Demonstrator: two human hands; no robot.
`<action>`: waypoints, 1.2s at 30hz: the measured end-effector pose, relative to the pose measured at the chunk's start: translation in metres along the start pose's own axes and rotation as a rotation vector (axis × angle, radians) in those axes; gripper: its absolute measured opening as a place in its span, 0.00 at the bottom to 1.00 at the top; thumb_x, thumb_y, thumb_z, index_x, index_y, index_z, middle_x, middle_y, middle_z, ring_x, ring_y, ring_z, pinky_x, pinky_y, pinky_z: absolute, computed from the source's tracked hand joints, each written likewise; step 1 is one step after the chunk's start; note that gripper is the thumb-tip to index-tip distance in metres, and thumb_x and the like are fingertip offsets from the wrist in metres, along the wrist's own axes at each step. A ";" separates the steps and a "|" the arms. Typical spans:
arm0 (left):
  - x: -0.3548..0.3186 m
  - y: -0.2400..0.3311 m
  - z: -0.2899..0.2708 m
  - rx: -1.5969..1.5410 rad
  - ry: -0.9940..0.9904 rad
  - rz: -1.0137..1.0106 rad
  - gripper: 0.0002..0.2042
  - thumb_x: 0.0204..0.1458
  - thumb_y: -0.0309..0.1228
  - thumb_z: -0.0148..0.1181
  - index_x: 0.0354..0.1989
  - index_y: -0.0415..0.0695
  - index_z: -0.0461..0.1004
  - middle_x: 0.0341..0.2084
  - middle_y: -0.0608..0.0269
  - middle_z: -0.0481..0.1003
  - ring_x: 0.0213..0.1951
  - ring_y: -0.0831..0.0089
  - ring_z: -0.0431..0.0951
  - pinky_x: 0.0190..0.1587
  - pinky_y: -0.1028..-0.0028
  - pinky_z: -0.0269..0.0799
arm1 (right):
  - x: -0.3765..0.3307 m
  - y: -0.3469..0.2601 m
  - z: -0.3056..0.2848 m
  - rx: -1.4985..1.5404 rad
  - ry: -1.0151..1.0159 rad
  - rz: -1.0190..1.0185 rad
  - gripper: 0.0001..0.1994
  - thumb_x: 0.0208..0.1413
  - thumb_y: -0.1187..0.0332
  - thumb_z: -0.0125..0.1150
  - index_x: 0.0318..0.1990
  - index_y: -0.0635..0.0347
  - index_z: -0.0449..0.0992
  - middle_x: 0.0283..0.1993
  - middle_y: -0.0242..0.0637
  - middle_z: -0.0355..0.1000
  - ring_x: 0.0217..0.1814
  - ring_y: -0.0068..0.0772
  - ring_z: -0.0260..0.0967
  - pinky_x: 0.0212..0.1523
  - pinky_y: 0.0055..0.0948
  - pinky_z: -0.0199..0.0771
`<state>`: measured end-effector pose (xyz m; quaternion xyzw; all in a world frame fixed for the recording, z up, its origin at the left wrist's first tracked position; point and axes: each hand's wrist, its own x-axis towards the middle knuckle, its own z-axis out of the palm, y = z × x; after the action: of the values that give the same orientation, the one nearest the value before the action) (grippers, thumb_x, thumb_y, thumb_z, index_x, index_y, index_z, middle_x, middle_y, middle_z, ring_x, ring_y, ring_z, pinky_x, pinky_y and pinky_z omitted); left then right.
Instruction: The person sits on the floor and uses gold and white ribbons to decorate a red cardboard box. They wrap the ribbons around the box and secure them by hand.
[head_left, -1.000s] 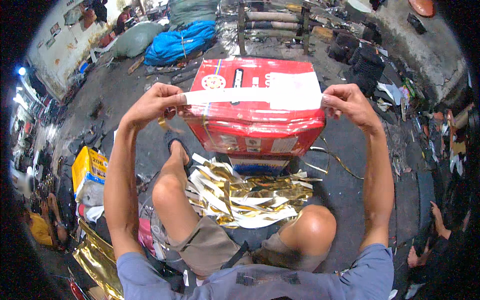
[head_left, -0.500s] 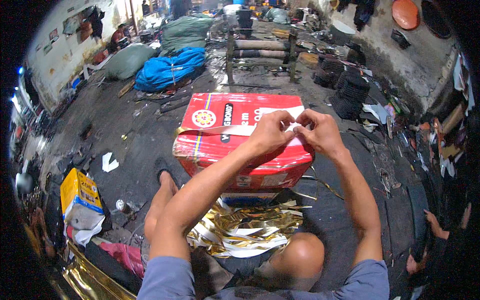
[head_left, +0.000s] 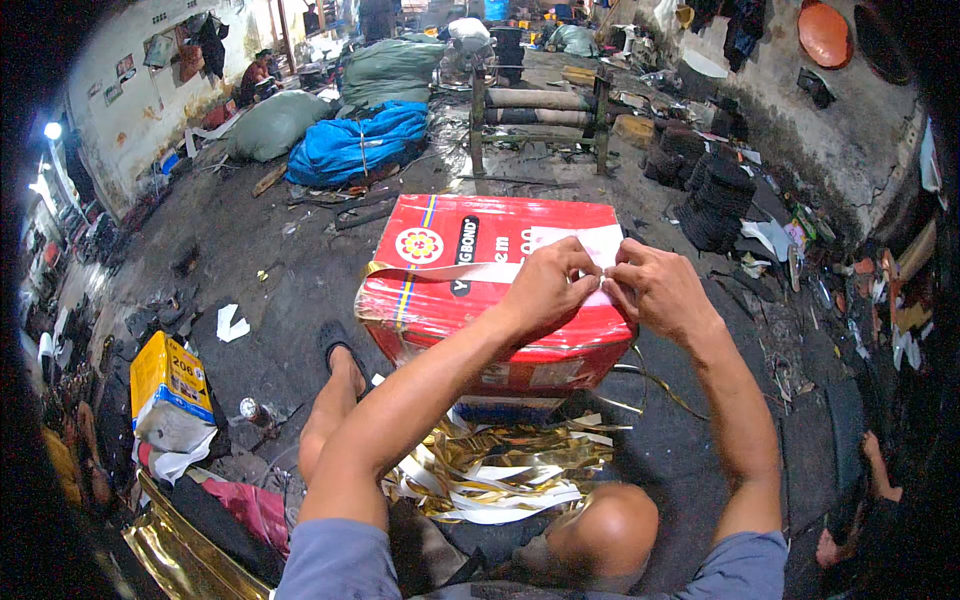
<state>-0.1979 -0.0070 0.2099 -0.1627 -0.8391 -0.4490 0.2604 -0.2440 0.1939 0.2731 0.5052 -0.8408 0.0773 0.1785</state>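
A red carton (head_left: 425, 312) with a flower emblem stands in front of me, and a white strip (head_left: 445, 271) with a gold end lies across its top. My left hand (head_left: 550, 288) is closed, thumb and fingers pinching the strip near the carton's right side. Close against it, my right hand (head_left: 660, 288) pinches too, the fingertips almost meeting over a small bit of white material. Exactly what lies between the right fingertips is too small to make out. Pale paper (head_left: 588, 240) sits under and behind the hands. Below the carton, gold and white strips (head_left: 500, 470) lie piled between my legs.
At left stand a yellow and blue box (head_left: 172, 375) and a gold sheet (head_left: 195, 545). A blue bundle (head_left: 357, 145), green sacks (head_left: 280, 125) and a wooden frame (head_left: 535, 115) with rolls lie farther off. Dark stacked pieces (head_left: 715, 200) are at right. Another person's hand (head_left: 880, 468) shows at the right edge.
The view has shifted slightly, so the surroundings appear lower and farther right. Both hands remain pinched together over the carton, a little nearer to me, and the right fingers now point more downward.
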 end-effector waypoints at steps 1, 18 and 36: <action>0.000 0.001 -0.003 -0.023 -0.014 -0.045 0.07 0.50 0.29 0.69 0.34 0.39 0.84 0.32 0.52 0.78 0.36 0.58 0.80 0.40 0.62 0.75 | 0.002 0.001 -0.001 0.046 -0.022 -0.006 0.10 0.58 0.61 0.65 0.36 0.57 0.84 0.41 0.40 0.75 0.39 0.47 0.78 0.40 0.45 0.80; 0.010 -0.007 0.002 -0.092 0.014 -0.206 0.10 0.48 0.31 0.66 0.31 0.35 0.83 0.30 0.47 0.81 0.35 0.60 0.82 0.39 0.62 0.76 | -0.005 0.016 0.055 0.863 0.266 0.565 0.08 0.47 0.70 0.71 0.36 0.59 0.84 0.25 0.26 0.69 0.27 0.18 0.65 0.28 0.23 0.65; 0.027 0.000 0.018 -0.112 -0.027 -0.056 0.08 0.52 0.27 0.66 0.27 0.34 0.81 0.24 0.56 0.80 0.29 0.75 0.79 0.33 0.72 0.74 | -0.015 0.013 0.072 1.530 0.313 0.823 0.16 0.67 0.58 0.62 0.27 0.49 0.69 0.18 0.22 0.60 0.15 0.11 0.50 0.14 0.20 0.50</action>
<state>-0.2253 0.0093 0.2169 -0.1598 -0.8203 -0.5001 0.2269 -0.2646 0.1903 0.2017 0.1269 -0.6399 0.7453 -0.1376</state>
